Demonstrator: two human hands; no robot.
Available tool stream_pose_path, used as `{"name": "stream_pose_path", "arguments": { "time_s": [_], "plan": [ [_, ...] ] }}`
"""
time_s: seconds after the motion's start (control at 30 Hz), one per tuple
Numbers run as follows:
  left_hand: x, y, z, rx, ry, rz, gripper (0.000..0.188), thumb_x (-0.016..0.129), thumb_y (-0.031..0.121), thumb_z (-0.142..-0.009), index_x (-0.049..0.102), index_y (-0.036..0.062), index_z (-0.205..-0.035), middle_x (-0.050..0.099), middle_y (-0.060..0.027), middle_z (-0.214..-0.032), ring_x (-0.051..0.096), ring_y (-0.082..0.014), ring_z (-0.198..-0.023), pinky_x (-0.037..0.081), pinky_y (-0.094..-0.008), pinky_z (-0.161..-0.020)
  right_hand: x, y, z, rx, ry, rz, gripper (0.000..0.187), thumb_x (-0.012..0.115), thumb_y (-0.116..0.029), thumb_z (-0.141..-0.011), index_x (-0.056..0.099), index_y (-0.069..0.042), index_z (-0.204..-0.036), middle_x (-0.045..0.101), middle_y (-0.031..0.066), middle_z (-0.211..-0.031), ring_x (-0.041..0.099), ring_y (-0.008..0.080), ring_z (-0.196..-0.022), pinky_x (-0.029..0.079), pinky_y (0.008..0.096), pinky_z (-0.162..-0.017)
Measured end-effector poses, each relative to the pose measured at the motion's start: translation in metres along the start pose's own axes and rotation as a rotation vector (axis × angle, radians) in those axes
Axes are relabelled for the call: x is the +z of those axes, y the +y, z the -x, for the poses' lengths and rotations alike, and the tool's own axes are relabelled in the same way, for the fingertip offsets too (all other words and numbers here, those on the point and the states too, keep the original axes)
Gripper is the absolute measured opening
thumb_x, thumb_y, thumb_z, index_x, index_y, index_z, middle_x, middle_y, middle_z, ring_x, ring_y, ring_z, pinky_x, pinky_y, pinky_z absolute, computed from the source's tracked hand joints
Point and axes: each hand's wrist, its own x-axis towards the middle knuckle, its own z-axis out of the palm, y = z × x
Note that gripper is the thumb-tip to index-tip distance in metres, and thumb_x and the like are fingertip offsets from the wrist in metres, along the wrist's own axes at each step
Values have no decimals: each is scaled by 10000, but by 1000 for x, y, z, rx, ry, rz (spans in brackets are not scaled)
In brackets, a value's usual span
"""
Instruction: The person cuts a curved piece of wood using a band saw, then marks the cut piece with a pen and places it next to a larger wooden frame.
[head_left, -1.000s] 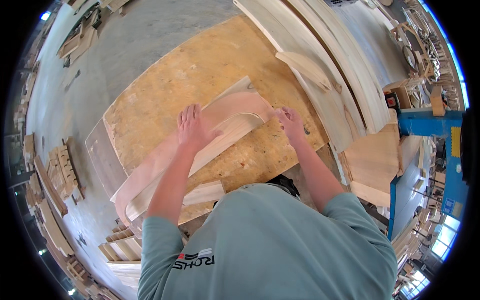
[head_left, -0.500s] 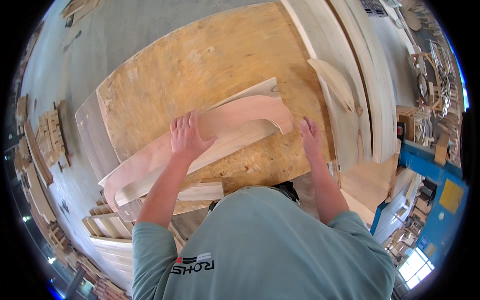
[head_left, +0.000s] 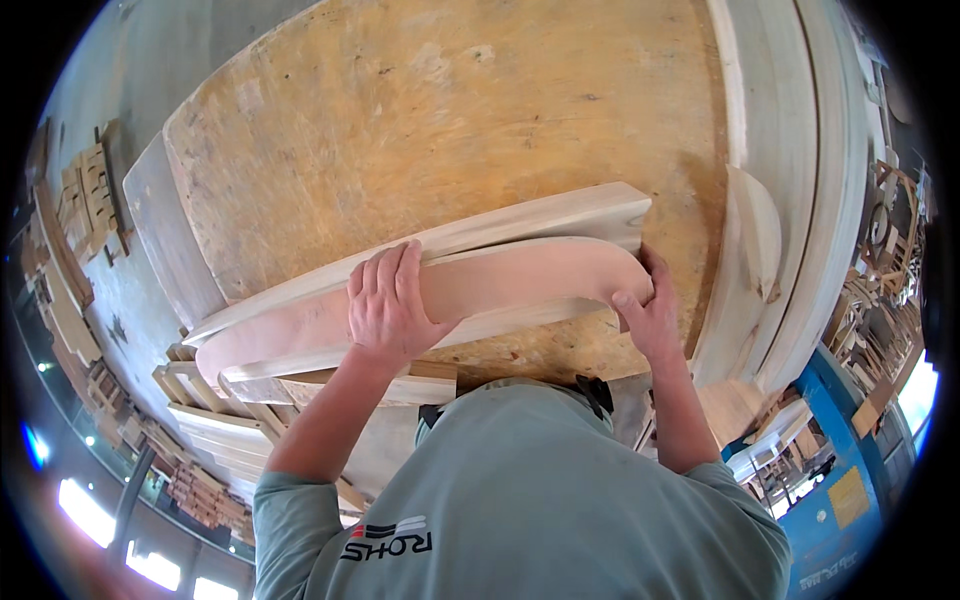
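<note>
A pinkish, flat curved template point(head_left: 530, 268) with a hooked right end lies on a pale wooden board point(head_left: 540, 215) whose edges show on both its long sides. My left hand point(head_left: 390, 305) spans the template left of its middle, fingers over the far edge and thumb toward the near one. At the hooked end my right hand point(head_left: 652, 305) grips the template, thumb on the near side and fingers round the far side. Whether the right fingers also touch the board is hidden.
Beneath lies a worn yellowish plywood tabletop point(head_left: 450, 130). Long pale planks point(head_left: 770, 100) line its right side, with a curved offcut point(head_left: 757, 230) on them. A short wood block point(head_left: 425, 385) sits by the near edge. Slatted wood pieces point(head_left: 215, 430) stand lower left; blue machinery point(head_left: 840, 440) stands right.
My right hand, apart from the template before, has closed on its hooked end. The template now lies flatter across the view, more of the board showing behind it. My view has shifted.
</note>
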Motion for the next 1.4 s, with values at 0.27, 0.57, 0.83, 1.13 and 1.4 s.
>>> {"name": "stream_pose_path", "arguments": {
  "time_s": [0.27,0.57,0.83,1.13,1.4],
  "plan": [
    [1,-1,-3,8,59,-21,1140,915,449,-605,395,-77,-1472,626,-169,-1176,631,-322,-1020,475,-476,-938,3,2,-4,15,-26,-6,1016,842,-552,-787,434,78,-1472,531,214,-1365,621,302,-1179,523,406,-986],
    [-19,-3,8,-83,-95,83,1247,967,421,-561,327,-66,-1514,549,-198,-1355,517,-379,-1256,335,-550,-1138,-7,-10,-4,4,-66,86,998,868,-455,-752,426,49,-1491,514,233,-1429,553,358,-1289,453,451,-1086],
    [-73,-103,102,-322,-201,-145,1148,965,298,-569,366,-14,-1497,465,-219,-1471,410,-390,-1409,241,-553,-1227,16,-82,-2,-694,-141,777,1080,897,-454,-678,401,9,-1518,458,210,-1495,424,396,-1402,365,517,-1161],
    [-72,-145,122,-334,-196,-46,942,931,189,-612,448,34,-1405,522,-188,-1399,457,-410,-1357,343,-507,-1197,185,-159,-4,-1005,-436,855,814,801,-304,-791,468,13,-1462,525,156,-1416,455,305,-1382,304,505,-1186],
    [-69,-149,123,-339,-154,55,891,912,103,-584,503,30,-1372,537,-201,-1391,459,-423,-1355,359,-521,-1177,194,-152,-12,-1030,-394,787,632,739,-190,-799,555,1,-1373,593,112,-1291,541,253,-1240,388,421,-1069]
  ]
}}
